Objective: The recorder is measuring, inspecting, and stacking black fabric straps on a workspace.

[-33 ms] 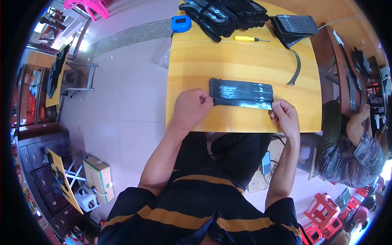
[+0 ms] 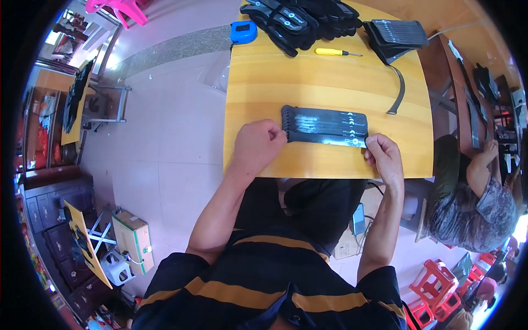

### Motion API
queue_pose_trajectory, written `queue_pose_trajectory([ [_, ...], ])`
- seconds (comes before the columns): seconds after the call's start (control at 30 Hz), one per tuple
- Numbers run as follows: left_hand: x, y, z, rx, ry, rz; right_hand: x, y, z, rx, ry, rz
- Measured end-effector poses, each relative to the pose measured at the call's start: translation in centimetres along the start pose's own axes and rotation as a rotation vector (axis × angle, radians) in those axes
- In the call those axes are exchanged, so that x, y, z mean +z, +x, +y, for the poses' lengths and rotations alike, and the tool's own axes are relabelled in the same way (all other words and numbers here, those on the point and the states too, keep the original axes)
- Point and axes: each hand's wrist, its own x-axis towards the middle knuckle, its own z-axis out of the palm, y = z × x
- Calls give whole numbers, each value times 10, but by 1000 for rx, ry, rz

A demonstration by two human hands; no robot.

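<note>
Several flat black straps (image 2: pixel 324 122) lie side by side in an overlapping row on the yellow wooden table (image 2: pixel 264 88). Their thick, ribbed-looking ends are on the left, and pale printed marks run down near the right ends. The nearest black strap (image 2: pixel 324 139) is glossy and stretches between my hands. My left hand (image 2: pixel 258 144) is closed at its left end, fingers curled in a pinch. At the right end, my right hand (image 2: pixel 385 154) pinches the strap's tip between thumb and fingers.
At the table's far side lie a blue tape measure (image 2: pixel 243 32), a heap of black straps (image 2: pixel 308 22), a yellow-handled screwdriver (image 2: pixel 330 52) and another strap stack (image 2: pixel 399 36). One loose strap (image 2: pixel 401 91) curves toward me. A co-worker (image 2: pixel 473 209) sits at the right.
</note>
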Motion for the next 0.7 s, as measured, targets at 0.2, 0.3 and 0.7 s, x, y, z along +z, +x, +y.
queue_pose_trajectory([
  [0.2, 1, 2, 0, 22, 50, 11, 0, 2, 0, -2, -25, 2],
  [0.3, -1, 3, 4, -42, 21, -15, 2, 1, -4, 5, -35, 16],
  [0.7, -3, 4, 7, -79, 11, -42, 4, 2, -3, -4, -68, 40],
])
